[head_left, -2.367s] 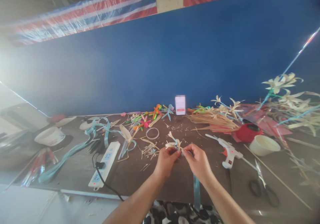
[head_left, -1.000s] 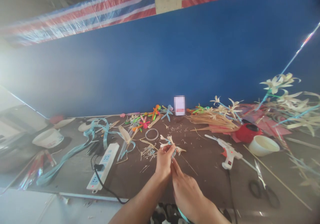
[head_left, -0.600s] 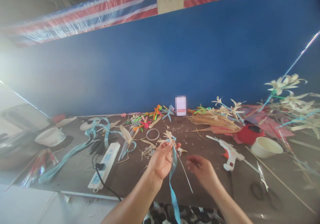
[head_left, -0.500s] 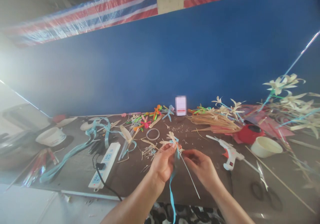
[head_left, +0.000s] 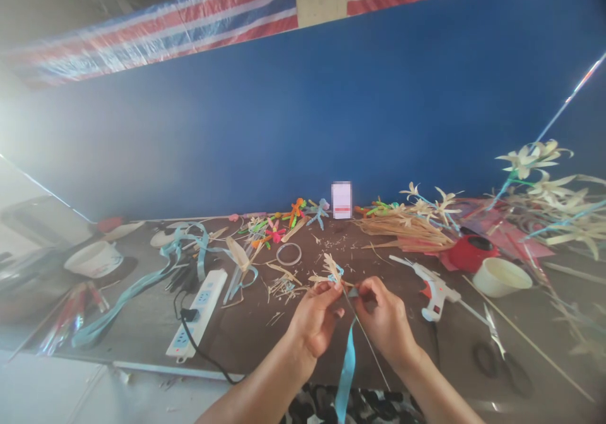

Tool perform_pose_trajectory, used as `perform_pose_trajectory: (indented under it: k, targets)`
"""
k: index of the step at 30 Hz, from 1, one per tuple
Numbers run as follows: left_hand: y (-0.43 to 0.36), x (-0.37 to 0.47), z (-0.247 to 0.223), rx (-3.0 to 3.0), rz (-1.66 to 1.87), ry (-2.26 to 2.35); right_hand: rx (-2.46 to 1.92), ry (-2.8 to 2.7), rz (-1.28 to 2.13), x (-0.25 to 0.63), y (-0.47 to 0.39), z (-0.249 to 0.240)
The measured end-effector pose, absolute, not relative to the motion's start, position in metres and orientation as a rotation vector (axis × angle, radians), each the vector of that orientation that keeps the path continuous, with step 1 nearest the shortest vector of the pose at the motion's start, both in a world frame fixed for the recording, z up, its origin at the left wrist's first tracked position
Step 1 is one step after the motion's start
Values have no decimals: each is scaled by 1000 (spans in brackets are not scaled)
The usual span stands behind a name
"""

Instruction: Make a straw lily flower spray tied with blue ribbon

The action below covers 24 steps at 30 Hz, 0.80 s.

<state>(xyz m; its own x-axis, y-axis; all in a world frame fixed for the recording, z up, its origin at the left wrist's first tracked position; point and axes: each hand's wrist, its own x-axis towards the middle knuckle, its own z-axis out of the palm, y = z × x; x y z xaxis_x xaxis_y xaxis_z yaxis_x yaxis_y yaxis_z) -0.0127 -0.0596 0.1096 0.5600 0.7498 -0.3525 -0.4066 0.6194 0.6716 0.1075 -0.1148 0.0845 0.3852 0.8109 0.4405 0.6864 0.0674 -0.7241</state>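
Note:
Pinched at the base of a pale straw flower [head_left: 330, 267], my left hand [head_left: 315, 317] has its fingers closed on it near the centre of the table. A thin stem [head_left: 372, 347] slants down to the right from the flower. My right hand [head_left: 383, 317] is just to the right, thumb and finger pressed on a light blue ribbon [head_left: 347, 367], whose long end hangs down past the table's front edge. Some blue ribbon shows around the flower's base.
A white power strip [head_left: 201, 313] lies left, near blue ribbon [head_left: 127, 294] and a bowl [head_left: 95, 259]. Right are a glue gun [head_left: 438, 291], scissors [head_left: 495, 332], a cream cup [head_left: 502, 277] and a red tape roll [head_left: 473, 252]. A metal ring [head_left: 288, 254] lies behind my hands.
My right hand has closed on the ribbon and drawn it rightward, so the hanging end now sits farther right and looks wider. The flower and stem have tilted slightly and shifted.

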Motion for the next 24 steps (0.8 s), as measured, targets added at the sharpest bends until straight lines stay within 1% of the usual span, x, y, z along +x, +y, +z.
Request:
perform_pose_trajectory:
  k: [8, 15, 20, 22, 24]
  targets:
    - [-62, -17, 107, 497, 531, 625, -1555, -1486, -37, 117, -119, 89]
    - [-61, -17, 99, 581, 565, 710, -1515, -1480, -14, 119, -128, 86]
    - [-57, -14, 93, 818, 603, 746, -1490, -1402, 194, 119, -135, 82]
    - [-56, -13, 95, 911, 651, 763, -1491, -1340, 408, 122, -137, 85]
    - [-55, -13, 98, 993, 698, 767, -1429, -1285, 724, 126, -138, 89]
